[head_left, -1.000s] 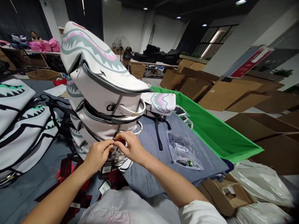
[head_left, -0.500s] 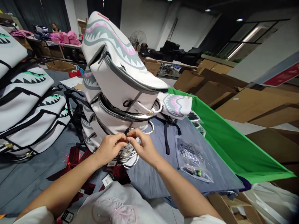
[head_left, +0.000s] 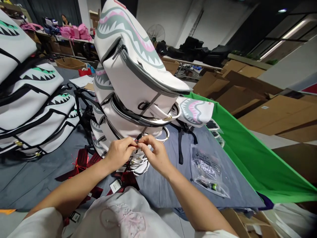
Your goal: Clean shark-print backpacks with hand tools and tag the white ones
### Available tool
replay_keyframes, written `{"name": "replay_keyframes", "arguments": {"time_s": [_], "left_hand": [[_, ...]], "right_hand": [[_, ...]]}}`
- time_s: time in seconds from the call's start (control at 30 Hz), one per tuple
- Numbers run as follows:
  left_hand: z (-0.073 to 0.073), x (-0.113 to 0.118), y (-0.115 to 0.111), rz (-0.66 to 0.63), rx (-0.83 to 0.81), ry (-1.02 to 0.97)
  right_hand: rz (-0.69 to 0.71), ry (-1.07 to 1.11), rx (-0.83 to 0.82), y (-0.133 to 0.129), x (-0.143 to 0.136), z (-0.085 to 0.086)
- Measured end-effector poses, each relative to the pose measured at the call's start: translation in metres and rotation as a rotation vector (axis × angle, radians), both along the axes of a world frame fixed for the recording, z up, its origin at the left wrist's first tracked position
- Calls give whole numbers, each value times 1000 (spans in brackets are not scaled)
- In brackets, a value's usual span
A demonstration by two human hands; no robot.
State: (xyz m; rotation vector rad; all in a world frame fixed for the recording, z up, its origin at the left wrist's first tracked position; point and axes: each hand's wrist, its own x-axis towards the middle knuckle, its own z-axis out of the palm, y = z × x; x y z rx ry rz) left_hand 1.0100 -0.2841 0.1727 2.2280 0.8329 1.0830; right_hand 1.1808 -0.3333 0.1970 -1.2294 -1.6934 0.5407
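Note:
Both hands meet at the front of a tall stack of white backpacks (head_left: 123,71) with grey and pink shark-teeth print. My left hand (head_left: 120,152) is pinched, its fingertips against something small and partly red that I cannot make out. Touching it from the right, my right hand (head_left: 155,152) is closed in a pinch as well. Just above the fingertips is a small black loop on a bag. White handles (head_left: 163,114) with gold fittings stick out to the right. Dark red tags (head_left: 81,160) and a white barcode label (head_left: 115,186) lie below on the left.
More white backpacks (head_left: 32,109) with green and black print are piled at left. Right of the stack are another backpack (head_left: 196,110), a clear plastic bag (head_left: 209,168) and a green sheet (head_left: 250,155). Cardboard boxes (head_left: 279,115) stand beyond. A person (head_left: 65,20) is far back.
The view has shifted, so the stack appears farther right. Both hands stay together in a pinch, and a bit of red now shows between the fingertips.

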Motion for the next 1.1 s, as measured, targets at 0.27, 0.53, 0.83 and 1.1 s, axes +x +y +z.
{"name": "replay_keyframes", "arguments": {"time_s": [0.27,0.53,0.83,1.1], "left_hand": [[0,-5,2,-87,28,36],[-1,-5,2,-99,43,89],[8,-4,3,-112,-33,124],[12,-11,10,-162,2,215]], "right_hand": [[-27,13,38,0,-1,-2],[-40,22,54,0,-5,-2],[-100,52,59,-4,-5,-5],[-141,49,47,-4,-6,-16]]}}
